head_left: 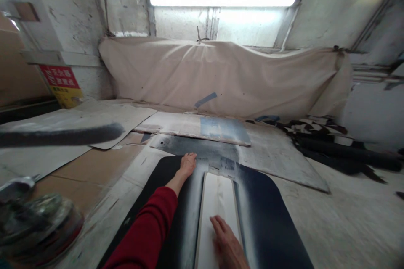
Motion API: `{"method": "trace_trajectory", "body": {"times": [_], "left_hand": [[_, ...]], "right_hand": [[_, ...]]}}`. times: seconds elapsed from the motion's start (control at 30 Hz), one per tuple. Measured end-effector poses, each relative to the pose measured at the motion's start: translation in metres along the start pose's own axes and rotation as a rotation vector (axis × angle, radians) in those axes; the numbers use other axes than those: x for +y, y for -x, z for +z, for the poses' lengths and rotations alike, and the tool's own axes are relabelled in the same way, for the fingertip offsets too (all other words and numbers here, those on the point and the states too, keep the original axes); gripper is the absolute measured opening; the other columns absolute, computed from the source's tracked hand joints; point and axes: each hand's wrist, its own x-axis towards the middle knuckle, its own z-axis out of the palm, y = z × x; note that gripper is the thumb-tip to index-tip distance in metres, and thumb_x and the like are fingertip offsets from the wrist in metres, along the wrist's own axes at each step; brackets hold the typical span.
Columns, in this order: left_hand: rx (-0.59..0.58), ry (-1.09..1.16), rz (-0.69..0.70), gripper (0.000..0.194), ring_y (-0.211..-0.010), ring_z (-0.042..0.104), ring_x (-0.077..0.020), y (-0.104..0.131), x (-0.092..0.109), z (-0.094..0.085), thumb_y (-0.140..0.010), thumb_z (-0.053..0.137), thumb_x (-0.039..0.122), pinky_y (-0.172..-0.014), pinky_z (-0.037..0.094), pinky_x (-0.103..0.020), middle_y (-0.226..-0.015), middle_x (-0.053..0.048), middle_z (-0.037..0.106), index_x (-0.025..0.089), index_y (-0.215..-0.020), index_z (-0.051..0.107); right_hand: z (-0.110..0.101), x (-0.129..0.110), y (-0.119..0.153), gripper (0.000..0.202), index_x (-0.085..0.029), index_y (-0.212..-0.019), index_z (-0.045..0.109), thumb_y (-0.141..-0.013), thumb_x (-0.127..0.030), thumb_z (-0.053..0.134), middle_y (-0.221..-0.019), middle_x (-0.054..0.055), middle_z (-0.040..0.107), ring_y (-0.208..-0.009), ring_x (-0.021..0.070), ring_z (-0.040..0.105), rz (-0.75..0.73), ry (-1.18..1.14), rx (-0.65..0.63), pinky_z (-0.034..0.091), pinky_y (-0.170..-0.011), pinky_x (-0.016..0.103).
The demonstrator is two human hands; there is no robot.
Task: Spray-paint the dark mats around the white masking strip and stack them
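The right hand [227, 243] is cut off at the wrist by the bottom edge, as is the near end of the white strip [216, 214] under it. At lower left a blurred metal tool [34, 222] runs off the frame, and a dark blurred bar [63, 135] leaves the left edge.

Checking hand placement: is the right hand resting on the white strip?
Yes, the right hand lies flat on the white strip, while the left hand presses the dark sheet farther up.
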Motion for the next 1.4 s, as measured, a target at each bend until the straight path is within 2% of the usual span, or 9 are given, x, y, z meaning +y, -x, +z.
{"method": "trace_trajectory", "body": {"times": [0.1, 0.2, 0.37, 0.47, 0.6, 0.73, 1.1, 1.27, 1.4], "left_hand": [[-0.045, -0.040, -0.007, 0.033, -0.107, 0.050, -0.0216, -0.022, 0.011, 0.015, -0.084, 0.051, 0.035, -0.090, 0.043, -0.047, -0.120, -0.007, 0.052, 0.019, -0.112, 0.051], [-0.086, -0.079, -0.023, 0.032, -0.106, 0.051, -0.0216, -0.037, 0.018, 0.026, -0.083, 0.051, 0.036, -0.089, 0.043, -0.047, -0.117, -0.007, 0.053, 0.019, -0.111, 0.052], [-0.116, -0.129, -0.025, 0.028, -0.105, 0.051, -0.0209, -0.048, 0.023, 0.030, -0.083, 0.052, 0.036, -0.089, 0.043, -0.046, -0.114, -0.006, 0.055, 0.018, -0.105, 0.055], [-0.111, -0.142, -0.010, 0.026, -0.105, 0.051, -0.0204, -0.051, 0.022, 0.028, -0.083, 0.052, 0.035, -0.089, 0.044, -0.045, -0.114, -0.006, 0.055, 0.018, -0.103, 0.056], [-0.098, -0.128, 0.021, 0.024, -0.105, 0.051, -0.0198, -0.054, 0.016, 0.029, -0.083, 0.052, 0.033, -0.088, 0.044, -0.043, -0.116, -0.006, 0.054, 0.019, -0.102, 0.056], [-0.120, -0.088, 0.050, 0.024, -0.103, 0.052, -0.0192, -0.056, 0.011, 0.033, -0.083, 0.052, 0.034, -0.086, 0.045, -0.042, -0.114, -0.006, 0.055, 0.018, -0.101, 0.057], [-0.098, -0.146, -0.004, 0.030, -0.102, 0.053, -0.0201, -0.051, 0.027, 0.031, -0.082, 0.052, 0.035, -0.085, 0.045, -0.043, -0.112, -0.006, 0.055, 0.017, -0.106, 0.053], [-0.137, -0.174, -0.013, 0.026, -0.103, 0.052, -0.0197, -0.051, 0.035, 0.029, -0.083, 0.051, 0.036, -0.089, 0.043, -0.045, -0.111, -0.006, 0.057, 0.018, -0.102, 0.056], [-0.199, -0.143, 0.006, 0.027, -0.095, 0.056, -0.0177, -0.051, 0.032, 0.020, -0.083, 0.051, 0.036, -0.084, 0.047, -0.042, -0.107, -0.005, 0.058, 0.017, -0.102, 0.056]], "right_hand": [[0.003, 0.011, -0.007, 0.065, -0.011, -0.122, 0.052, -0.061, 0.005, 0.040, -0.128, 0.012, 0.053, -0.119, 0.0199, 0.047, -0.039, -0.009, -0.038, 0.035, -0.101, 0.025], [-0.019, 0.019, -0.027, 0.054, -0.009, -0.126, 0.048, -0.073, -0.003, 0.038, -0.130, 0.014, 0.050, -0.118, 0.0175, 0.049, -0.070, -0.146, -0.004, 0.038, -0.097, 0.022], [-0.063, 0.034, -0.109, 0.046, -0.006, -0.122, 0.049, -0.079, -0.007, 0.034, -0.129, 0.016, 0.050, -0.119, 0.0194, 0.047, 0.029, -0.196, 0.111, 0.034, -0.101, 0.029], [-0.061, 0.042, -0.154, 0.048, -0.010, -0.122, 0.049, -0.076, -0.006, 0.038, -0.127, 0.013, 0.053, -0.115, 0.0194, 0.050, 0.023, -0.175, 0.066, 0.034, -0.099, 0.030], [-0.045, 0.045, -0.182, 0.047, -0.012, -0.121, 0.050, -0.074, -0.009, 0.044, -0.125, 0.013, 0.055, -0.116, 0.0208, 0.048, -0.013, -0.184, 0.019, 0.033, -0.098, 0.029], [-0.041, 0.048, -0.192, 0.045, -0.005, -0.116, 0.053, -0.072, -0.010, 0.046, -0.117, 0.018, 0.057, -0.112, 0.0240, 0.050, -0.011, -0.183, -0.018, 0.034, -0.095, 0.030], [-0.042, 0.059, -0.205, 0.051, -0.011, -0.112, 0.052, -0.062, -0.009, 0.057, -0.100, 0.009, 0.063, -0.091, 0.0179, 0.059, -0.022, -0.221, -0.020, 0.042, -0.078, 0.023], [-0.035, 0.052, -0.194, 0.021, -0.014, -0.088, 0.059, -0.070, -0.007, 0.051, -0.097, 0.009, 0.060, -0.092, 0.0179, 0.055, -0.099, -0.143, 0.008, 0.040, -0.080, 0.025], [-0.044, 0.033, -0.171, 0.030, -0.012, -0.093, 0.060, -0.074, 0.000, 0.040, -0.102, 0.013, 0.057, -0.096, 0.0201, 0.052, -0.139, -0.058, 0.019, 0.037, -0.085, 0.029]]}}
